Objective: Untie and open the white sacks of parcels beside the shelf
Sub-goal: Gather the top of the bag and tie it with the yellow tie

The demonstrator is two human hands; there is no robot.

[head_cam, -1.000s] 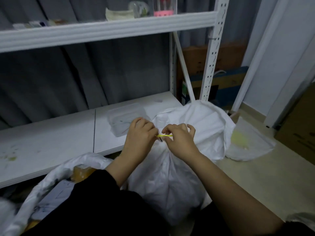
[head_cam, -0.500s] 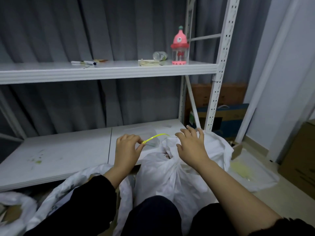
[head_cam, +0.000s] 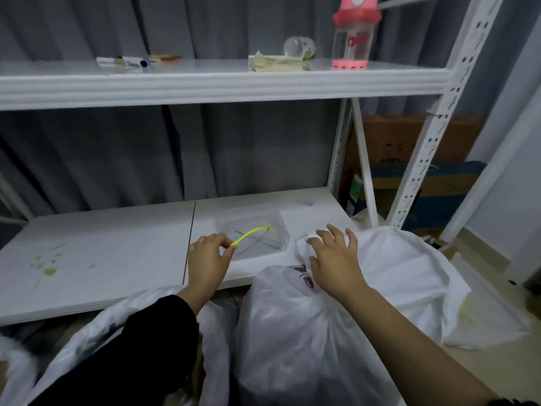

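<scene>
The left hand [head_cam: 209,259] pinches one end of a yellow tie [head_cam: 250,234] between thumb and forefinger. The tie curves up in the air, and its far end is above a clear tray [head_cam: 281,227] with some thin strips inside. The right hand [head_cam: 333,259] lies on the crumpled top of a white sack [head_cam: 307,332], with its fingers spread and almost straight, holding nothing. The two hands are apart, and the tie does not touch the sack.

The sack stands on the floor just in front of the lower shelf board [head_cam: 102,253], between the two arms. A second white sack [head_cam: 409,273] is behind it to the right, and another one [head_cam: 117,323] lies under the left arm. The tray sits on the lower board.

On the upper shelf board [head_cam: 205,83] stand a pink bottle [head_cam: 352,36], a glass jar [head_cam: 298,48] on its side, a stack of papers [head_cam: 275,64] and some markers [head_cam: 128,61]. Behind the shelf hangs a grey curtain [head_cam: 117,156], and to the right are cardboard boxes [head_cam: 395,142].
</scene>
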